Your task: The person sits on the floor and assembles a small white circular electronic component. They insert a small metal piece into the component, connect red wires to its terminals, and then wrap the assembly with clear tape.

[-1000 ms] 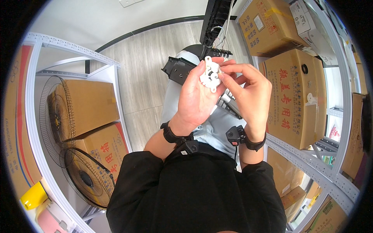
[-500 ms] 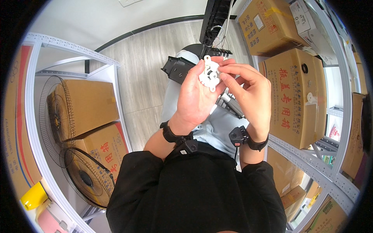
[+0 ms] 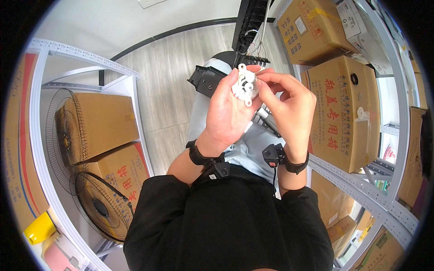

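Note:
My left hand point(image 3: 221, 113) holds a small white plastic gear unit point(image 3: 247, 86), with round wheels and dark gaps on its face and a looped tab at each end. The unit lies across the fingers, my left thumb against its left edge. From the right, my right hand point(image 3: 291, 104) is closed, thumb and forefinger pinched at the unit's right edge. Those fingertips partly hide what they grip. Below the hands, a black plastic housing point(image 3: 206, 81) rests on my left thigh. Grey cylindrical parts point(image 3: 267, 118) lie on my lap, partly covered by my right hand.
A tall black column point(image 3: 247, 27) with loose cables stands ahead. On the left, a white metal rack point(image 3: 90, 58) holds cartons and wire fan guards point(image 3: 97, 207). Large cartons point(image 3: 341, 113) fill the rack on the right. Both wrists wear black strapped devices.
My right thumb has shifted up along the gear unit's edge, and more of its wheels show. My right wrist has moved slightly left. My left hand is nearly still.

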Available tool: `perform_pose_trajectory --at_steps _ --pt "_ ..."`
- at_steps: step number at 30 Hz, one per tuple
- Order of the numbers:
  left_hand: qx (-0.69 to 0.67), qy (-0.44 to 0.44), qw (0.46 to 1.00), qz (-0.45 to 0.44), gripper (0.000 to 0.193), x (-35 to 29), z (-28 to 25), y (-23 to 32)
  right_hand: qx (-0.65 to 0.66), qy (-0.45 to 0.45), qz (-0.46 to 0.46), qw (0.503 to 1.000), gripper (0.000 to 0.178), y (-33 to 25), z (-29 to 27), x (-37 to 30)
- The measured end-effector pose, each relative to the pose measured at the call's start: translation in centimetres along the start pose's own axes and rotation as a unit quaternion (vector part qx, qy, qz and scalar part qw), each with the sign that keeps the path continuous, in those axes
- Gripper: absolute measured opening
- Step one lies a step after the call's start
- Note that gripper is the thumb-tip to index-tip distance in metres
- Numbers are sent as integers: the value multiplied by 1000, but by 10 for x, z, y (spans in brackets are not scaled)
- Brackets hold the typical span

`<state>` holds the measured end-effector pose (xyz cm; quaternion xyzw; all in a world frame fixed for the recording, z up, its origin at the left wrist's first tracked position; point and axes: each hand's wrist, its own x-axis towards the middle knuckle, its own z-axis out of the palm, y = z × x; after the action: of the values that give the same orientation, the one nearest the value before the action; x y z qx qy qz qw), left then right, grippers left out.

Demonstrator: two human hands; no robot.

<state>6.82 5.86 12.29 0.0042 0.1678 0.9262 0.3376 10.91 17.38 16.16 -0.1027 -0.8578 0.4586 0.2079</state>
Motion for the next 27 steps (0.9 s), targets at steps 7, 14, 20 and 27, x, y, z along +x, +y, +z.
perform_pose_trajectory --at_steps 7,14,20,27 --pt "-15 1 1000 1 42 1 -1 0 -17 13 3 1000 10 -5 0 0" --pt "-19 2 1000 2 42 0 -1 0 -25 11 2 1000 10 -4 0 0" --pt "-15 2 1000 2 42 0 -1 0 -25 11 -5 1000 9 -4 0 0" --pt "-17 -3 1000 -3 41 1 -2 0 -17 8 -7 1000 10 -2 0 -1"
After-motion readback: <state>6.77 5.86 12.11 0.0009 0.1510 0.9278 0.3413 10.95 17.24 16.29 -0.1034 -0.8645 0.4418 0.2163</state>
